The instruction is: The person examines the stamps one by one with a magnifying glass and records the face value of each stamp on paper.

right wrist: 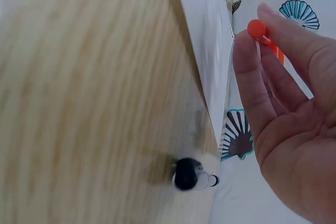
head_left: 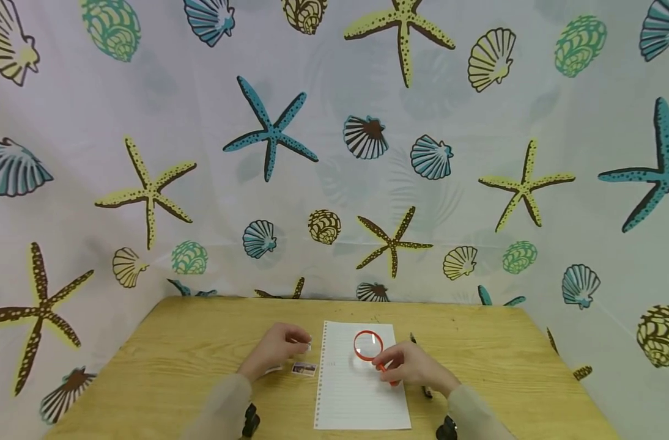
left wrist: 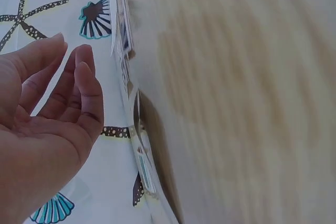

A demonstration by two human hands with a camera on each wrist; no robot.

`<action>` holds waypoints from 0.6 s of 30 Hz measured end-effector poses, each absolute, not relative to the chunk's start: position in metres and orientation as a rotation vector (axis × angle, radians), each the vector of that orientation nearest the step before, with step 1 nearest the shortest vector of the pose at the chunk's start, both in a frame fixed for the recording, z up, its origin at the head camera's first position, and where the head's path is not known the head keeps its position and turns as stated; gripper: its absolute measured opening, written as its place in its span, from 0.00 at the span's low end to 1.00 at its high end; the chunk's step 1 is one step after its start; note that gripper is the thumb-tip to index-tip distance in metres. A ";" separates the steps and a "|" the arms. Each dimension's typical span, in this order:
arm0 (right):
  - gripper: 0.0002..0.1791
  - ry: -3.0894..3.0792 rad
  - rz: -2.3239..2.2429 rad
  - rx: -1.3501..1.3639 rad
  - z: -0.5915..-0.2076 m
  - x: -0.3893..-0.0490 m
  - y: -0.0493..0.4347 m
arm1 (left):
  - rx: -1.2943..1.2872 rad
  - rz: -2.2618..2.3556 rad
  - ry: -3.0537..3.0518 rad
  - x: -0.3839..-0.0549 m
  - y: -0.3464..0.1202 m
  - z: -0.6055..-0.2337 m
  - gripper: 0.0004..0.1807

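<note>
The right fingers (right wrist: 251, 77) pinch an orange handle (right wrist: 256, 28) near white paper (right wrist: 202, 30), a black-ended pen (right wrist: 186, 174) lying on the table (right wrist: 94, 98).

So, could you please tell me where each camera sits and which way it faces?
Head: on the head, facing forward and down at table and patterned cloth; left grip, right grip and sleeves show.
Left wrist: on the left wrist, looking low along the table, image turned sideways; left grip shows.
Right wrist: on the right wrist, likewise low and sideways; right grip shows, pinching the red magnifying glass.
Head and right wrist share the paper and red magnifying glass.
</note>
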State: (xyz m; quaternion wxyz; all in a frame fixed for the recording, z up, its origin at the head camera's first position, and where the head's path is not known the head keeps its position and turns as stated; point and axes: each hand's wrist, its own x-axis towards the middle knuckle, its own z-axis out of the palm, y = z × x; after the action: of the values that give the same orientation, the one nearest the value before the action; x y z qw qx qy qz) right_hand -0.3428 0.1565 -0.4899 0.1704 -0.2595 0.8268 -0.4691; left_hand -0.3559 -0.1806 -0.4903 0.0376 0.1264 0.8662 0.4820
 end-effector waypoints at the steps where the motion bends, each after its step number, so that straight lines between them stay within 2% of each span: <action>1: 0.12 2.354 -1.332 -0.738 -0.490 -0.343 0.159 | 0.394 1.481 2.656 -0.356 -0.178 -0.490 0.10; 9: 0.14 2.371 -1.352 -0.710 -0.487 -0.342 0.173 | 0.443 1.471 2.626 -0.355 -0.166 -0.491 0.11; 18: 0.15 2.384 -1.372 -0.646 -0.484 -0.342 0.185 | 0.660 1.340 2.556 -0.361 -0.157 -0.492 0.13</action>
State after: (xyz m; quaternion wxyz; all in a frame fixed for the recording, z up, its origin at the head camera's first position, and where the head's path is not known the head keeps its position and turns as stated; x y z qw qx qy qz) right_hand -0.3424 0.1854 -0.4843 0.1572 -0.2257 0.8333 -0.4795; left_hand -0.3606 -0.1570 -0.4916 0.0902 0.2221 0.8598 0.4508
